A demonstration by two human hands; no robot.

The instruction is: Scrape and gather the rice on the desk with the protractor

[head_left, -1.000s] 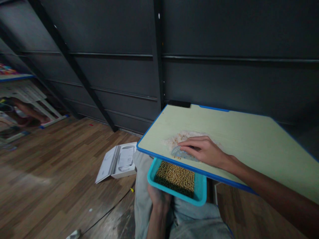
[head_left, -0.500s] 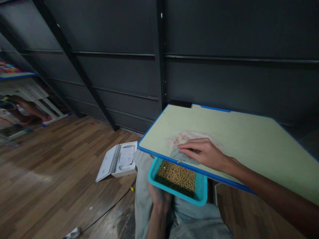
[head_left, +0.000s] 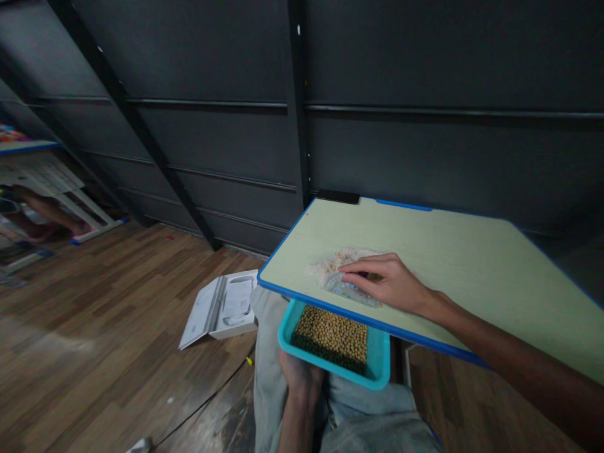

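Observation:
My right hand point(head_left: 389, 282) pinches a clear, semicircular protractor point(head_left: 346, 289), which lies low against the pale green tabletop point(head_left: 453, 258) close to its front edge. Just beyond the fingers spreads a thin heap of white rice-like grains point(head_left: 325, 267), with a few tan beans among them. Below the table edge, my left hand point(head_left: 302, 374) grips a turquoise tray point(head_left: 379, 352) from underneath; most of its fingers are hidden. Inside the tray are tan, soybean-like beans point(head_left: 333, 330) and a band of dark green smaller ones. The table edge covers the tray's far side.
A dark panelled wall point(head_left: 226, 138) rises behind the table. On the wooden floor to the left are an open white box point(head_left: 236, 305) and a black cable point(head_left: 207, 396). Another person's legs point(head_left: 50, 211) show under a second table point(head_left: 28, 148) at far left.
The protractor and my right hand have shifted slightly back from the table's front edge. A bean seen at that edge is gone from there. The tray stays in my left hand.

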